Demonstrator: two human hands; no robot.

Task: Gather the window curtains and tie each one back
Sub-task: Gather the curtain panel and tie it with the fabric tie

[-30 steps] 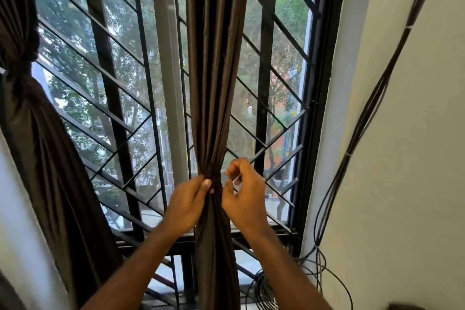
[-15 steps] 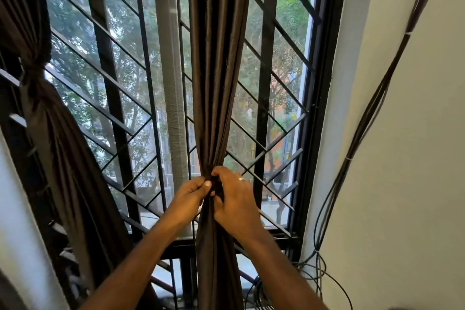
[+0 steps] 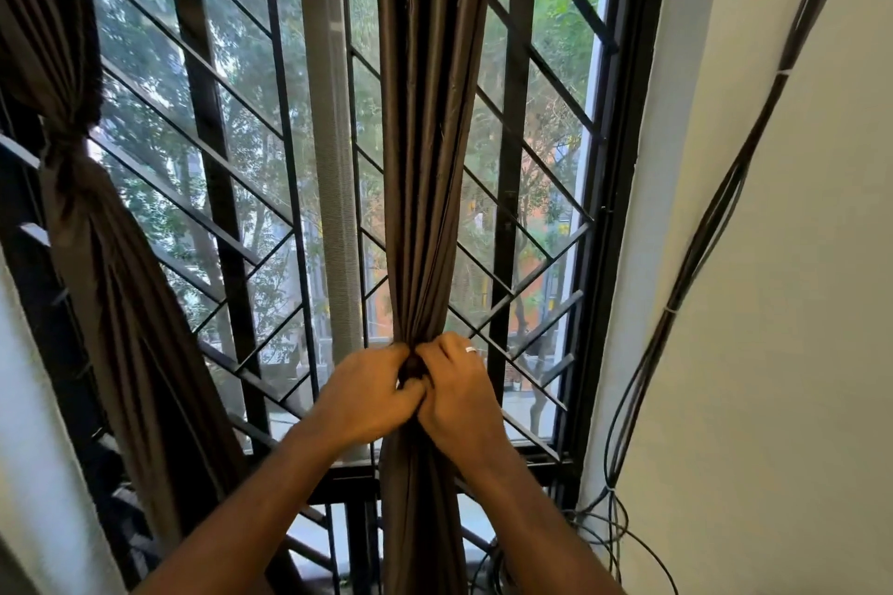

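1. Two hands met at the middle curtain (image 3: 425, 159) in the head view, the only view there was; that brown curtain hung straight down in front of the window grille (image 3: 227, 227), gathered into a narrow column.
2. The left hand (image 3: 365, 396) gripped the gathered cloth from the left, its fingers curled into the folds at the pinched waist.
3. The right hand (image 3: 459, 394) gripped the same spot from the right, fingers curled over the bunch and touching the left hand; a pale ring (image 3: 471, 349) showed on one finger.
4. Between the two sets of fingertips a dark knot of fabric was squeezed tight; whether a tie ran round it I could not tell.
5. The left curtain (image 3: 92, 227) hung at the left edge of the window, already cinched into a knot high up and flaring below it.
6. A bundle of dark cables (image 3: 715, 208) ran down the pale wall (image 3: 797, 304) to the right of the window frame, coiling loosely near the bottom.
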